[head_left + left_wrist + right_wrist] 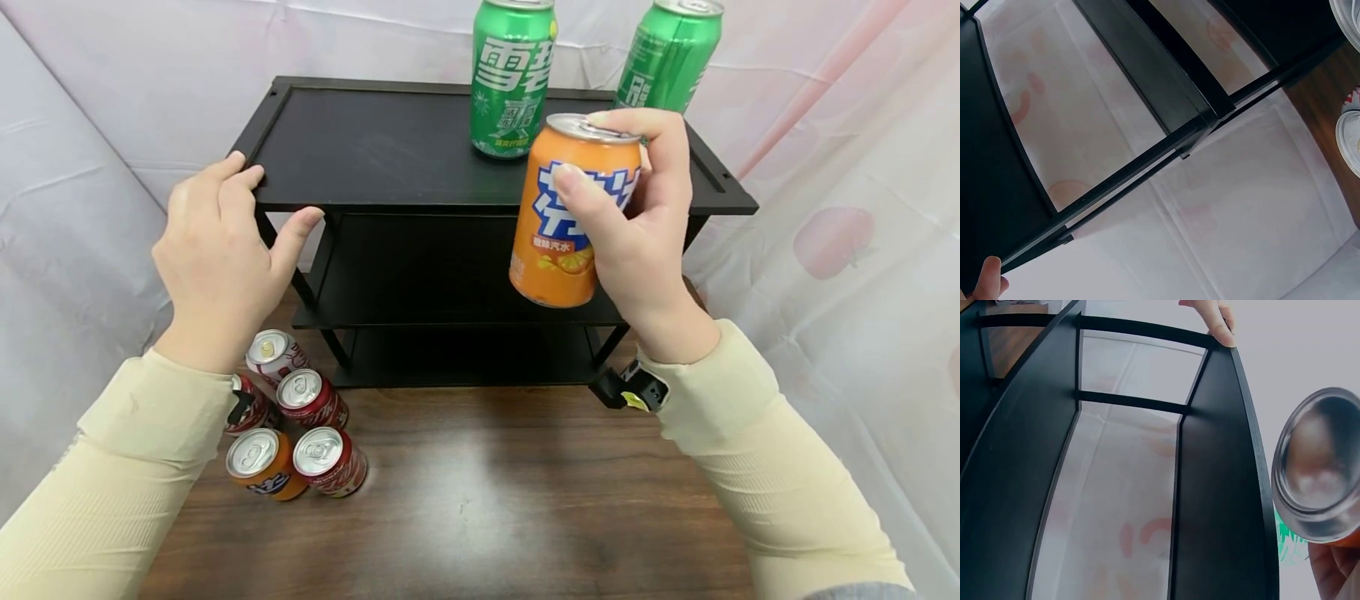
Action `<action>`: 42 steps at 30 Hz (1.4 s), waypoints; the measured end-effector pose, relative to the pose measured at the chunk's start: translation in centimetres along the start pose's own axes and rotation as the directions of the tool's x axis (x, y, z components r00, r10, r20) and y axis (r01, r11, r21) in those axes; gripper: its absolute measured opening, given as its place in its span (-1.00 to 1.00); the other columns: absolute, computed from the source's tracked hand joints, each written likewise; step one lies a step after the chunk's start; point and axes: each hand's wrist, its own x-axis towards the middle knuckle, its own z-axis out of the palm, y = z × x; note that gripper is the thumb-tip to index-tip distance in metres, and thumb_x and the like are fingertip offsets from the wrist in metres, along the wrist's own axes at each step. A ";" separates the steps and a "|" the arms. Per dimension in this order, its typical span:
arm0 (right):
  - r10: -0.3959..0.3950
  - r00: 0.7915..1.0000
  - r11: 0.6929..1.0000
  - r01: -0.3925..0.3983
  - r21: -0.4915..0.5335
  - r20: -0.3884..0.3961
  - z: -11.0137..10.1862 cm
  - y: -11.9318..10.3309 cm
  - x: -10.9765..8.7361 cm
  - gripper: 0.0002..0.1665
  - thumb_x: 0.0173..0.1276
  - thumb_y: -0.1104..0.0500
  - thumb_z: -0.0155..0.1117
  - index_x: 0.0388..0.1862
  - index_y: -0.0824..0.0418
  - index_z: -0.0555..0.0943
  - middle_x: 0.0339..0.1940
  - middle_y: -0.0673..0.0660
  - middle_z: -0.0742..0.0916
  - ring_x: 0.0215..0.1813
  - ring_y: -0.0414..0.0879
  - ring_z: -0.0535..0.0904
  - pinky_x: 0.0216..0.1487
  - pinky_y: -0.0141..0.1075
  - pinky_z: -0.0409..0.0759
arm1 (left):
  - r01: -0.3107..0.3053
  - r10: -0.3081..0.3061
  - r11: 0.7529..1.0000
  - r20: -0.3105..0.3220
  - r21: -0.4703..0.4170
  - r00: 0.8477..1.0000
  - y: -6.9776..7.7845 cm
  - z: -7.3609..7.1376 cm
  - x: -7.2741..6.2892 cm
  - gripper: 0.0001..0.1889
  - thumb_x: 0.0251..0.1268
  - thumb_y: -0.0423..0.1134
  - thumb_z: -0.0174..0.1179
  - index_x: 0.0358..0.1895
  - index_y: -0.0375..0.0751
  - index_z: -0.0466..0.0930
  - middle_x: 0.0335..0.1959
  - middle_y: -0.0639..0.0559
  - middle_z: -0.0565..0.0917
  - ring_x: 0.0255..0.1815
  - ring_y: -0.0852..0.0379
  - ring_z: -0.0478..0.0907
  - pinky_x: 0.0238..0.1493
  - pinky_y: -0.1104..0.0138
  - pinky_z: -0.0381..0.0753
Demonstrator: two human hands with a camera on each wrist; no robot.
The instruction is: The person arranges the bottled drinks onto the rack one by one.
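My right hand (648,242) grips an orange soda can (558,212) upright, thumb across its front label and a finger over the rim. The can appears over the front of a black three-tier rack (375,142); in the right wrist view its silver bottom (1316,462) shows beside the top shelf's edge. At the rack's left front corner, my left hand (221,250) rests its fingers on the top shelf's side, thumb spread out at the front edge. Two green soda cans, one near the middle (512,83) and one at right (671,58), stand on the top shelf.
On the brown wooden surface (465,500) left of the rack stand several cans: red ones (330,462), another orange one (273,467) and a whitish one (276,354). Pale printed curtains (847,208) hang behind and at both sides. The rack's lower shelves (450,275) sit below the held can.
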 end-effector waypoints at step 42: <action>-0.077 0.996 0.997 0.077 -0.002 0.040 5.6 4.0 4.7 -0.41 0.16 0.38 0.38 0.06 0.20 0.27 0.07 0.23 0.59 0.10 0.03 0.61 0.15 -0.15 0.64 | 0.001 -0.001 1.000 -0.027 0.000 1.000 0.2 -0.3 -0.5 -0.10 0.30 0.48 -0.10 0.11 -0.40 0.57 0.26 -0.15 0.59 0.20 -0.30 0.52 -0.50 -0.29 0.43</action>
